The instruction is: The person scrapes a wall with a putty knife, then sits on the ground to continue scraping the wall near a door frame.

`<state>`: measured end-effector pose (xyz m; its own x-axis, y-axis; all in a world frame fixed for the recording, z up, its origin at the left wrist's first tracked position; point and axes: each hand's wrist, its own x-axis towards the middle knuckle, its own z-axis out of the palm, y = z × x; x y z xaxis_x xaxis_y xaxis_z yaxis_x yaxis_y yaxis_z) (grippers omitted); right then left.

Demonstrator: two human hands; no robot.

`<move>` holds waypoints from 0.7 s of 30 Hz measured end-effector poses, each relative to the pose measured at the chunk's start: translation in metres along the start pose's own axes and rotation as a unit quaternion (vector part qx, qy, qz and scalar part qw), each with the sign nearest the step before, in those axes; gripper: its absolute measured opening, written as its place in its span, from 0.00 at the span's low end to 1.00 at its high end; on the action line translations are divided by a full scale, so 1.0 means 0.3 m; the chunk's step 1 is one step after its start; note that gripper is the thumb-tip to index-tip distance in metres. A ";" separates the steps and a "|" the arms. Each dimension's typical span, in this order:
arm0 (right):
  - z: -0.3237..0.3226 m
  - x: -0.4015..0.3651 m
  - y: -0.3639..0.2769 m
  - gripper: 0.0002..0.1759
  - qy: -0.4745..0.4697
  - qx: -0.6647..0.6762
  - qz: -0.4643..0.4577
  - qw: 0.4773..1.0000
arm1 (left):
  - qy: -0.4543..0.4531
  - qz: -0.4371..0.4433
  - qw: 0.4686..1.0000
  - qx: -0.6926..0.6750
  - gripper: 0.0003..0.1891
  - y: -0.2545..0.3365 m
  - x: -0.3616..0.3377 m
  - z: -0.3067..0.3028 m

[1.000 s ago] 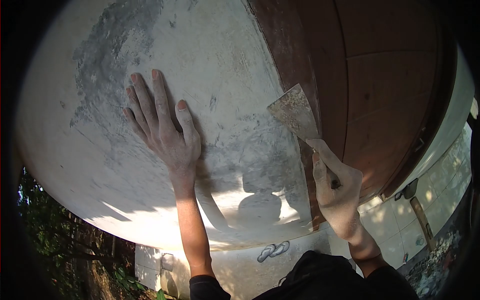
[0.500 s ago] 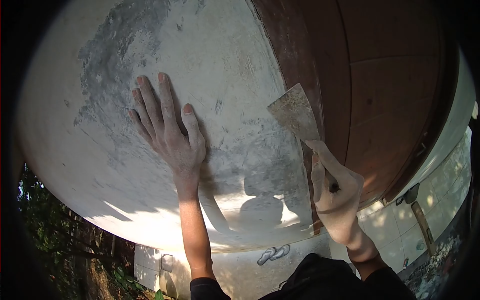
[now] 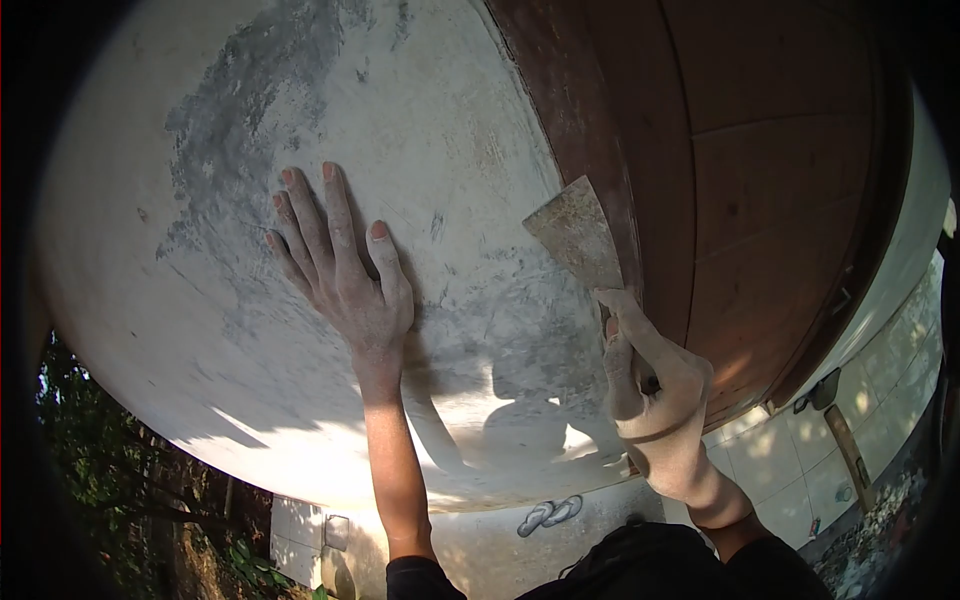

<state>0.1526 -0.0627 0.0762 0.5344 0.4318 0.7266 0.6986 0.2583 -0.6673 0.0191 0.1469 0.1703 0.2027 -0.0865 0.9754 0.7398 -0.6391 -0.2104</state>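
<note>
My left hand (image 3: 355, 280), dusted with pale powder, lies flat on the white and grey wall (image 3: 460, 170) with its fingers spread. In my right hand (image 3: 655, 385) is a putty knife (image 3: 582, 235), fingers wrapped round its handle and the index finger stretched along the base of the blade. The wide, stained metal blade points up and left, over the wall surface beside the brown door frame (image 3: 580, 110). Most of the handle is hidden in my fist. A dark grey patch (image 3: 230, 110) marks the wall above my left hand.
A brown wooden door (image 3: 780, 200) fills the right side. Below it are light tiles (image 3: 780, 450) and a long-handled tool (image 3: 840, 430) lying on them. Trees and leaves (image 3: 100, 450) show at lower left. A grey twisted ornament (image 3: 550, 513) sits low on the wall.
My right hand and the putty knife have shifted slightly left, with the blade a little lower. My left hand stays flat on the wall, appearing slightly lower as the view moves.
</note>
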 end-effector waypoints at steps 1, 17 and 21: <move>0.005 -0.022 0.013 0.16 0.002 0.002 -0.005 1.000 | -0.001 0.001 1.000 0.000 0.27 -0.002 0.000 -0.001; 0.048 -0.049 0.032 0.27 -0.027 0.087 -0.008 0.996 | -0.006 0.000 1.000 0.003 0.27 -0.013 -0.011 -0.004; 0.088 -0.048 0.073 0.30 -0.043 0.061 -0.035 0.997 | -0.013 -0.011 1.000 0.006 0.26 -0.008 -0.013 -0.006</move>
<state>0.1475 -0.0403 0.0467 0.4402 0.4807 0.7584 0.6665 0.3911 -0.6347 0.0154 0.1474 0.1671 0.2027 -0.0528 0.9778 0.7513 -0.6321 -0.1898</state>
